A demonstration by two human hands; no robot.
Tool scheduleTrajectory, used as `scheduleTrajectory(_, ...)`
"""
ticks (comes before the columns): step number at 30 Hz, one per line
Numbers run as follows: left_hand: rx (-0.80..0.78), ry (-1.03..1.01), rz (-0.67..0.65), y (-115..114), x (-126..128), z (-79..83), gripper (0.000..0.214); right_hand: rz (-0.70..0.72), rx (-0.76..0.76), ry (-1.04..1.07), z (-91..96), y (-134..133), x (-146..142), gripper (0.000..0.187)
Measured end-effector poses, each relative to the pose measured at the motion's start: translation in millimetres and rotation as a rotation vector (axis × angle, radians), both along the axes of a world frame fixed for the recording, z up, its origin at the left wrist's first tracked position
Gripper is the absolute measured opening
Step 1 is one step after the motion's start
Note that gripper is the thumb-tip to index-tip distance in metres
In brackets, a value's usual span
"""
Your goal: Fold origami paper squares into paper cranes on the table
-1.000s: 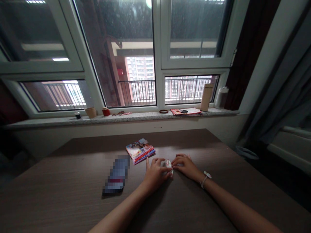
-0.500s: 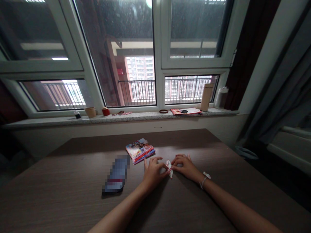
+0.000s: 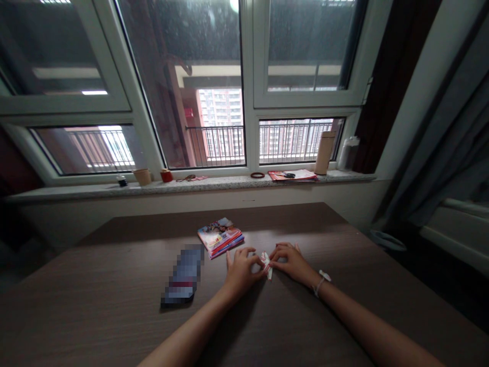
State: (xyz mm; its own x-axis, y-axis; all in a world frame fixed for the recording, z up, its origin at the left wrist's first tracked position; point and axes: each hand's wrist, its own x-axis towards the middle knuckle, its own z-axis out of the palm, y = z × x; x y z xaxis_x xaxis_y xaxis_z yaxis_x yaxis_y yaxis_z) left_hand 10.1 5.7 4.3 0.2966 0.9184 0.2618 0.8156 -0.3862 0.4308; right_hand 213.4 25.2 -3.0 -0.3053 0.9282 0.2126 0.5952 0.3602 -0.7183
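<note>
Both my hands rest on the brown wooden table (image 3: pixel 114 306) and meet at a small folded piece of white and red paper (image 3: pixel 266 264). My left hand (image 3: pixel 240 270) pinches the paper from the left with curled fingers. From the right, my right hand (image 3: pixel 291 261) pinches the same paper; a white band is on its wrist. The paper stands slightly raised between the fingertips. Most of it is hidden by my fingers.
A stack of colourful paper sheets (image 3: pixel 220 236) lies just beyond my left hand. A dark flat object (image 3: pixel 184 275), blurred out, lies to the left. The windowsill (image 3: pixel 229 183) behind the table carries cups, a tall flask (image 3: pixel 324 152), a bottle and papers.
Both hands have shifted slightly away from me, and the folded paper has narrowed between the fingertips. Nothing else has moved.
</note>
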Motion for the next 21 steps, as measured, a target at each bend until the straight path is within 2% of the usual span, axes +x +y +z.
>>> scheduleTrajectory(21,-0.029,-0.002,0.004,-1.6,-2.2,1.7,0.02,-0.005,0.032,-0.104,6.5,-3.5,-0.3,0.02)
